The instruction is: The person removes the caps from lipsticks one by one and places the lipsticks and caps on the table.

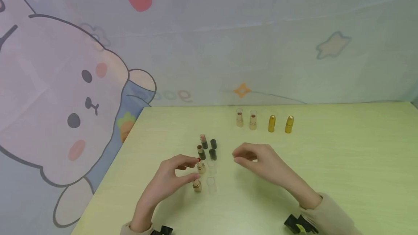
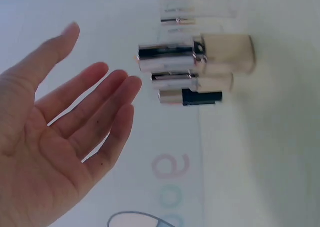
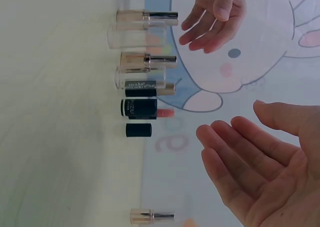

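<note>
My left hand (image 1: 173,177) hovers beside two uncapped lipsticks with cream-and-gold bases, the nearer lipstick (image 1: 197,186) and the farther lipstick (image 1: 200,169). Its fingers are apart and loosely bent; in the left wrist view the palm (image 2: 60,152) holds nothing. Behind these stand two uncapped black lipsticks, one brown-tipped (image 1: 202,154), one pink (image 1: 204,143). To their right is a column of caps: a near clear cap (image 1: 211,186), a farther clear cap (image 1: 212,168), and two black caps (image 1: 213,154). Right of the caps, my right hand (image 1: 261,160) is raised, fingers relaxed around nothing.
At the table's back stand two clear-capped lipsticks (image 1: 253,122) and two gold bullet-shaped tubes (image 1: 271,123). A cartoon-printed cloth (image 1: 228,57) hangs behind the pale yellow-green table (image 1: 343,166).
</note>
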Demonstrator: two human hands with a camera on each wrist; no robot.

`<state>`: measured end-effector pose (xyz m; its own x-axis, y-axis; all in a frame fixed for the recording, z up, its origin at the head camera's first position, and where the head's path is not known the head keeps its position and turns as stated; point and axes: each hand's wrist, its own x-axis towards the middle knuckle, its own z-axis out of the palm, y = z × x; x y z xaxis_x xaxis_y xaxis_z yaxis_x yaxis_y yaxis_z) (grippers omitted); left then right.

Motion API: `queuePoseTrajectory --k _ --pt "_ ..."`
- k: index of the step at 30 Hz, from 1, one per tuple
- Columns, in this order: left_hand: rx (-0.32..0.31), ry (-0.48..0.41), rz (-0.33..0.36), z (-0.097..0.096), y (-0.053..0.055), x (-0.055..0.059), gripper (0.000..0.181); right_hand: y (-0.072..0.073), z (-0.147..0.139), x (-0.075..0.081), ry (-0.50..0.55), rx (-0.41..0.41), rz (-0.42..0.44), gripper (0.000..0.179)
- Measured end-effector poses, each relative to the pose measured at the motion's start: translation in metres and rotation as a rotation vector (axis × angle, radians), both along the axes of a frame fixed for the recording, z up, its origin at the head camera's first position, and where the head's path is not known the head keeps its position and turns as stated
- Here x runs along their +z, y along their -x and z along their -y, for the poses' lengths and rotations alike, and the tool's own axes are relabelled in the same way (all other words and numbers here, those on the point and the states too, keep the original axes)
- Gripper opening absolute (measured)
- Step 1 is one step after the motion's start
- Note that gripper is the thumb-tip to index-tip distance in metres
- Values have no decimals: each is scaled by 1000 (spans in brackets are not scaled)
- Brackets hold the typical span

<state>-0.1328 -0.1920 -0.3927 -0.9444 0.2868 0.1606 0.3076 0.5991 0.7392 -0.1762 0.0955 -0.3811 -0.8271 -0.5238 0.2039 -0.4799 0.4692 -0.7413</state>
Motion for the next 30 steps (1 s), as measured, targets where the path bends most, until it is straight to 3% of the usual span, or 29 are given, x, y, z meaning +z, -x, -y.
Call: queuePoseTrajectory --k 9,14,30 --pt "102 -109 -38 -27 11 15 33 11 -13 6 65 -80 -26 15" --pt "129 -119 -60 -39 21 17 37 18 -19 10 94 -123 -36 19" --pt "292 -245 3 -81 50 20 45 32 -34 18 101 -229 -43 24"
